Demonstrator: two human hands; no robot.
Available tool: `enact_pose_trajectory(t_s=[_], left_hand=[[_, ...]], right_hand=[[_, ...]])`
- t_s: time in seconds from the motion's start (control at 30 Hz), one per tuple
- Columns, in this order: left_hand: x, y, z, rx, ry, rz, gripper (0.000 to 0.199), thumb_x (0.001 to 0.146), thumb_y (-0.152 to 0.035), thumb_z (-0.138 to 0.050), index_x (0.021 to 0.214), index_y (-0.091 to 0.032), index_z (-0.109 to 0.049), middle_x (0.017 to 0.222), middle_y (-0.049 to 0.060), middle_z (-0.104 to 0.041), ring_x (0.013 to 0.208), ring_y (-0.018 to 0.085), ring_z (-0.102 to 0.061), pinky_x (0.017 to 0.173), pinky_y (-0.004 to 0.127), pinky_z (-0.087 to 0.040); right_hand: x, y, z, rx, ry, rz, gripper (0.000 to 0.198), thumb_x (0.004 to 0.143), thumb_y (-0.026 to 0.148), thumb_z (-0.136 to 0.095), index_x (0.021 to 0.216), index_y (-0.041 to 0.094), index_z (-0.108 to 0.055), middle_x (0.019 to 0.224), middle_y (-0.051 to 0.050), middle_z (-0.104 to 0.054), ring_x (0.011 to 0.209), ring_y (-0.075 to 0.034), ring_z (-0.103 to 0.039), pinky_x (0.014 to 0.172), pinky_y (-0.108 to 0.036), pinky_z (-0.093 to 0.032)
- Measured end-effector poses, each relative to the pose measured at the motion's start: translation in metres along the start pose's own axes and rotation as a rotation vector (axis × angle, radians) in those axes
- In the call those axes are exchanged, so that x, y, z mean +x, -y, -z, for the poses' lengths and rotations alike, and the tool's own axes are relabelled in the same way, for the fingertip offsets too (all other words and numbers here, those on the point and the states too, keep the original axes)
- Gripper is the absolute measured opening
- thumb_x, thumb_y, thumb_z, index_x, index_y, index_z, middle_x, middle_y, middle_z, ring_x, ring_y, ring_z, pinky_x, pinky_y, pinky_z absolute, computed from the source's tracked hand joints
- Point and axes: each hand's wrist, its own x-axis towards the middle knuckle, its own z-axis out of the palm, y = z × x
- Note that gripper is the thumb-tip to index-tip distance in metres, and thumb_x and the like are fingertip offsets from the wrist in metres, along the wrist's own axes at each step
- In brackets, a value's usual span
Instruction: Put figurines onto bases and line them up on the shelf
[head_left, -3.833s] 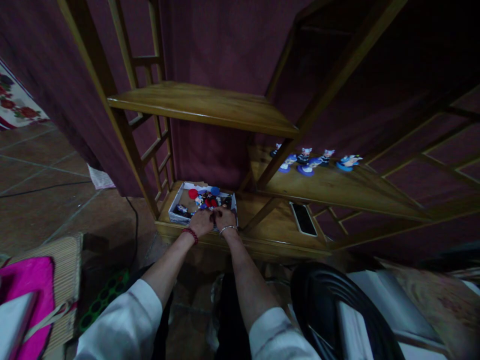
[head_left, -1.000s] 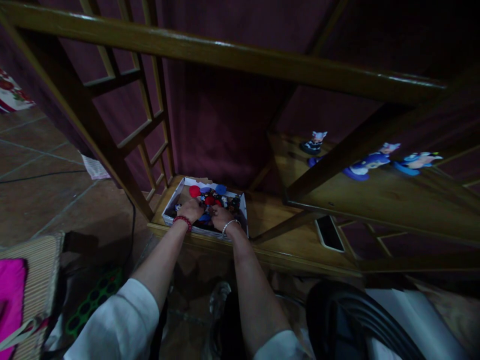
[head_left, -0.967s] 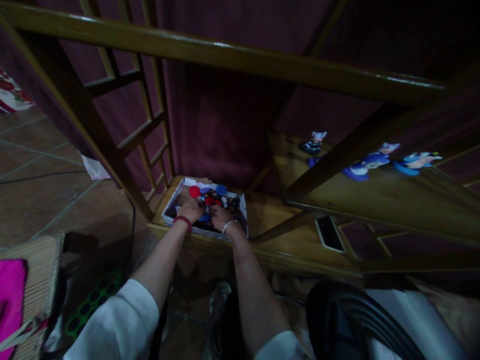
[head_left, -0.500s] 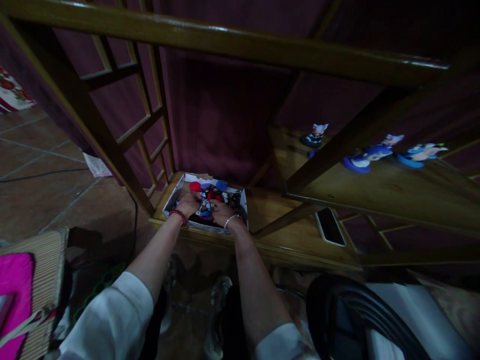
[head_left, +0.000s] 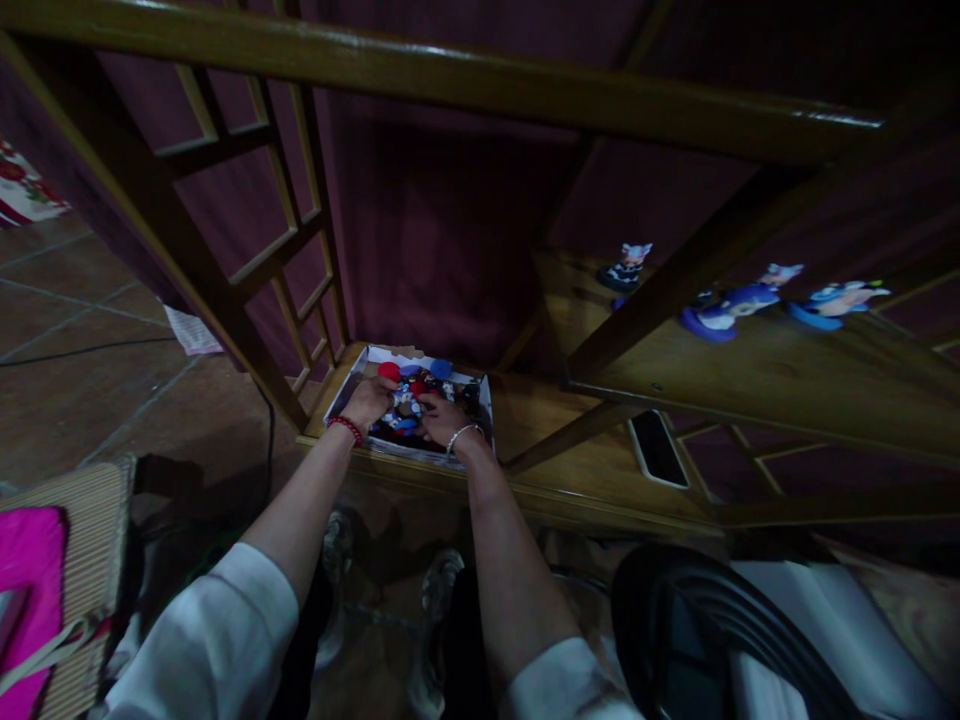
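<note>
A shallow white-walled box (head_left: 486, 410) lies on the low wooden shelf, filled with small figurines on red, blue and dark round bases. My left hand (head_left: 367, 403), with a red bead bracelet at the wrist, reaches over the box's left side, its fingers closed on a blue-and-white figurine (head_left: 396, 411). From the right, my right hand (head_left: 444, 418), wearing a pale bracelet, bends its fingers onto the same cluster of pieces. Dim light and small size hide exactly which pieces the fingertips grip.
More figurines (head_left: 731, 308) stand on the higher shelf (head_left: 750, 375) at right. A phone (head_left: 658, 448) lies on the lower shelf. Wooden bars (head_left: 450, 75) cross above and beside my arms. At bottom right is a black round object (head_left: 637, 620); a pink item (head_left: 34, 570) is at left.
My left hand has shifted slightly left and my hands are a little farther apart over the figurines. The view has moved slightly; the box stays in place.
</note>
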Motion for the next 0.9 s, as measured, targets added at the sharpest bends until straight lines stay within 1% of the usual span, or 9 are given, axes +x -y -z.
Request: enact_pose_trajectory(t_s=[0.07,0.2,0.33,0.47,0.53,0.67,0.77,0.9], left_hand=[[-0.002,-0.001,0.001,-0.084,0.009,0.025,0.023,0.064,0.001,-0.047,0.082,-0.012,-0.054,0.068,0.001,-0.057,0.062,0.009,-0.055,0.06,0.02,-0.046],[-0.003,-0.004,0.001,-0.151,0.012,0.07,0.021,0.069,-0.003,-0.045,0.085,-0.013,-0.055,0.068,0.001,-0.057,0.062,0.009,-0.055,0.061,0.02,-0.047],[-0.004,-0.007,0.0,-0.166,0.021,0.139,0.026,0.071,-0.003,-0.042,0.092,-0.012,-0.055,0.063,0.001,-0.056,0.054,0.008,-0.054,0.057,0.019,-0.045],[-0.003,-0.006,-0.003,-0.157,0.033,0.136,0.026,0.07,-0.003,-0.043,0.092,-0.011,-0.057,0.063,0.001,-0.057,0.055,0.008,-0.054,0.055,0.019,-0.044],[-0.001,-0.004,-0.005,-0.143,0.048,0.125,0.025,0.071,-0.004,-0.045,0.091,-0.011,-0.057,0.063,0.001,-0.057,0.055,0.008,-0.053,0.054,0.018,-0.043],[0.004,0.001,-0.012,-0.101,0.131,0.088,0.023,0.071,-0.006,-0.046,0.088,-0.013,-0.059,0.065,0.001,-0.058,0.059,0.008,-0.053,0.055,0.016,-0.043],[0.008,0.003,-0.018,-0.042,0.151,0.062,0.023,0.072,-0.009,-0.045,0.091,-0.014,-0.059,0.067,0.001,-0.058,0.061,0.008,-0.054,0.055,0.017,-0.043],[0.011,0.003,-0.027,0.155,0.132,-0.074,0.023,0.07,-0.012,-0.047,0.088,-0.015,-0.062,0.066,0.002,-0.06,0.062,0.01,-0.054,0.056,0.019,-0.044]], right_hand=[[0.0,-0.001,0.001,0.027,-0.004,-0.001,0.05,0.07,0.008,-0.049,0.117,0.023,-0.045,0.09,-0.002,-0.062,0.066,-0.01,-0.06,0.055,-0.018,-0.047],[0.002,-0.005,0.002,0.015,-0.022,0.023,0.047,0.07,0.007,-0.048,0.115,0.022,-0.048,0.087,-0.001,-0.063,0.071,-0.01,-0.06,0.063,-0.019,-0.048],[0.006,-0.009,0.001,-0.008,-0.052,0.026,0.042,0.072,0.009,-0.047,0.112,0.022,-0.05,0.086,-0.002,-0.064,0.073,-0.011,-0.06,0.067,-0.022,-0.048],[0.009,-0.011,-0.001,-0.025,-0.086,0.05,0.037,0.075,0.014,-0.047,0.111,0.023,-0.05,0.086,-0.001,-0.064,0.076,-0.012,-0.06,0.071,-0.023,-0.048],[0.01,-0.01,-0.001,-0.034,-0.107,0.053,0.038,0.076,0.016,-0.047,0.113,0.022,-0.048,0.089,-0.001,-0.064,0.078,-0.012,-0.06,0.073,-0.024,-0.047],[0.008,-0.006,0.0,-0.06,-0.151,0.042,0.039,0.076,0.02,-0.047,0.116,0.022,-0.045,0.099,-0.002,-0.062,0.084,-0.012,-0.059,0.078,-0.025,-0.045],[0.004,-0.001,0.004,-0.136,-0.195,0.015,0.035,0.077,0.022,-0.046,0.112,0.021,-0.048,0.101,-0.004,-0.061,0.088,-0.014,-0.058,0.08,-0.025,-0.043],[-0.003,0.003,0.012,-0.256,-0.252,-0.028,0.03,0.077,0.024,-0.044,0.105,0.018,-0.052,0.102,-0.007,-0.06,0.094,-0.016,-0.055,0.082,-0.025,-0.04]])
